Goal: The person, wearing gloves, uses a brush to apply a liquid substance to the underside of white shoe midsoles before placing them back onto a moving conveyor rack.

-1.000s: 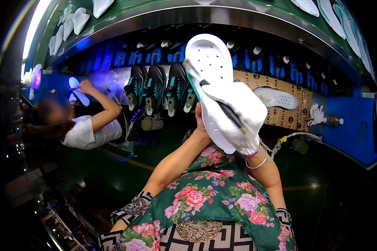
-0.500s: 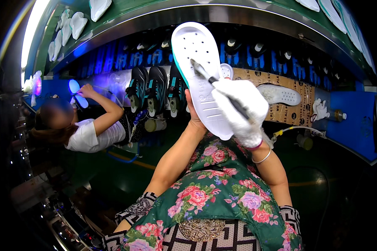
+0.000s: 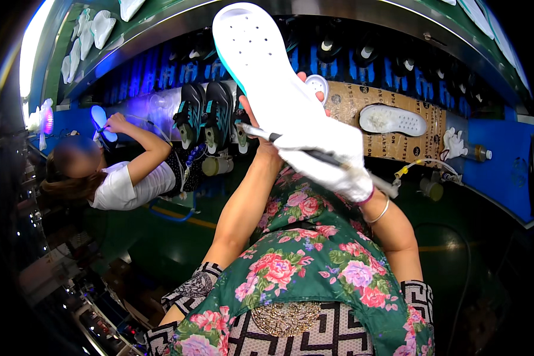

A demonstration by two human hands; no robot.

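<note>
My bare left hand (image 3: 269, 146) holds a white shoe sole (image 3: 256, 65) with a turquoise edge, its fingers wrapped round from beneath. The toe end, dotted with small holes, points up and away. In a white glove, my right hand (image 3: 329, 155) is closed on a brush (image 3: 317, 155) with a dark handle. The bristles sit off the sole's left edge, near my left wrist; the gloved hand covers the sole's near end. Behind the sole's right side, a second white holed piece (image 3: 317, 84) shows partly, beside my left fingertips.
A white sole (image 3: 393, 120) lies on the cardboard (image 3: 374, 151) at right, near a crumpled white glove (image 3: 453, 143) and a bottle (image 3: 480, 154). Dark shoes (image 3: 218, 117) stand left of my hands. Farther left, a co-worker (image 3: 137, 172) holds a blue-lit sole (image 3: 101, 121).
The held sole has shifted up and left. My right hand and brush have moved down and left, and the bristles, earlier over the holed area, are now off the sole's left edge.
</note>
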